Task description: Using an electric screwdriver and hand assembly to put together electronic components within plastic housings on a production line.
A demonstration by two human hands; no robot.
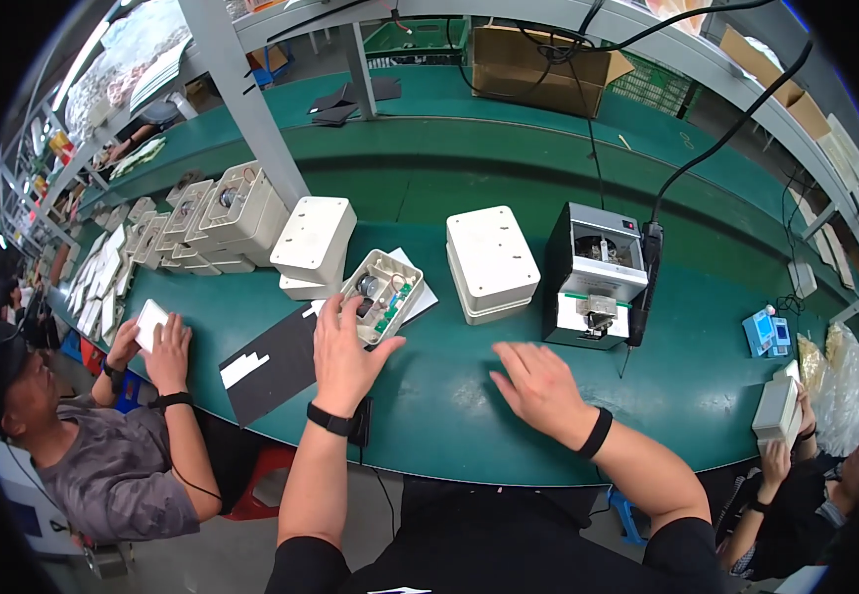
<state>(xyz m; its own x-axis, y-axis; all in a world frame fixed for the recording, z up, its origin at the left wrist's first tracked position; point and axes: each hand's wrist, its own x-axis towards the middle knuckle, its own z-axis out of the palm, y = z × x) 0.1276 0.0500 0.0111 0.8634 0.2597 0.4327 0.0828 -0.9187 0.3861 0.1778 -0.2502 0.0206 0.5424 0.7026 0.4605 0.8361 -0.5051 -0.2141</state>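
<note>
An open cream plastic box (407,314) with wires, a round dark part and green circuit boards inside sits tilted on the green table, on top of a white sheet. My left hand (346,348) is at its near left edge, fingers spread and thumb out. The fingertips overlap the rim; whether they touch it I cannot tell. Over the bare table to the right, my right hand (542,388) is open with its fingers stretched to the left, holding nothing. Beyond the hands stand two stacks of closed cream boxes, one on the left (313,238) and one in the middle (492,252).
A screw feeder (600,262) and a hanging electric screwdriver (647,282) stand right. A black sheet (273,368) lies left of my left hand. Several open boxes (237,203) are stacked far left. One co-worker (118,436) sits left, another (796,505) right.
</note>
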